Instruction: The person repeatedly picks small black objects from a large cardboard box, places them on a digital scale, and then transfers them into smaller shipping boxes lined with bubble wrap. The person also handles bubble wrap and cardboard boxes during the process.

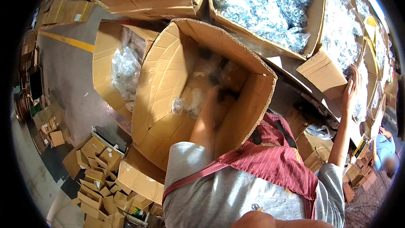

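Observation:
My left arm reaches down into a deep, open cardboard box (158,88). Near its bottom my left hand (215,92) is blurred by motion, so its fingers and anything in them cannot be made out. Dark items, some in clear plastic, lie around that hand; a small clear plastic bag (177,105) is by the left wall. Off to the right, my right hand (353,82) rests at the edge of another carton (324,74) filled with clear plastic-wrapped pieces. Its fingers are stretched out along the flap.
Behind the deep box stands a carton full of bluish plastic-wrapped pieces (263,6). A smaller carton (103,63) with clear bags adjoins it on the left. Empty cartons (95,177) are heaped at lower left. A person in blue (384,147) is at far right.

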Demonstrator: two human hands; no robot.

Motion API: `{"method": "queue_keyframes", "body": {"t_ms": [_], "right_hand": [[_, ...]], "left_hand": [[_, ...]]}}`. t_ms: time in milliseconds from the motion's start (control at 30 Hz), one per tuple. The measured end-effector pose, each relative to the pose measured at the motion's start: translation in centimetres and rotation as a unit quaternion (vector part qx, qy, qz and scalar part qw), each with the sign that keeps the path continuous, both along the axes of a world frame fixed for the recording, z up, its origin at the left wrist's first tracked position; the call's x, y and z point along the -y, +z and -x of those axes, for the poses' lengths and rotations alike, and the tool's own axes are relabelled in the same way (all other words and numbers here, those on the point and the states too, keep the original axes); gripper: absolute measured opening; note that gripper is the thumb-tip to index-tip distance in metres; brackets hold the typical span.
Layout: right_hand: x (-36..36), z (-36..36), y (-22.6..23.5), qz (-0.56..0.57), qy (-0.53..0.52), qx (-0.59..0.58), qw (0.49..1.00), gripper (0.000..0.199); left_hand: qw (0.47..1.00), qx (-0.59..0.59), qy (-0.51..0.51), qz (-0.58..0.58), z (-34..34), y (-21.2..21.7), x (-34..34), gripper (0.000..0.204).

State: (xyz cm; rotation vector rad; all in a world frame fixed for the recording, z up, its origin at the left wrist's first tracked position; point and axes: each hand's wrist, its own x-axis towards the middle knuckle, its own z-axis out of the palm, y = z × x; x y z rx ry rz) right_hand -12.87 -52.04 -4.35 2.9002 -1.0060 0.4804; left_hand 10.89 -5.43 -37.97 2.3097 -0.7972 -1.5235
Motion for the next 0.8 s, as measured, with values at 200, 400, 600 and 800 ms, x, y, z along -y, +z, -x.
{"method": "queue_keyframes", "body": {"t_ms": [200, 400, 600, 800], "right_hand": [[-0.3, 0.7, -0.1, 0.019, -0.022, -0.011, 1.0, 0.041], [-0.2, -0.1, 0.0, -0.01, -0.007, 0.005, 1.0, 0.042], [0.0, 0.4, -0.3, -0.004, -0.02, 0.008, 1.0, 0.042], [0.4, 0.8, -0.9, -0.002, -0.01, 0.013, 1.0, 0.042]], "left_hand": [[0.99, 0.086, -0.091, 0.061, -2.4, 1.7, 0.4, 0.044], [0.988, 0.086, -0.126, 0.032, -1.1, -0.1, 1.0, 0.047], [0.987, 0.004, -0.16, 0.001, -1.7, 0.0, 1.8, 0.05], [0.954, -0.29, 0.011, -0.081, -4.7, 3.0, -1.3, 0.049]]}}
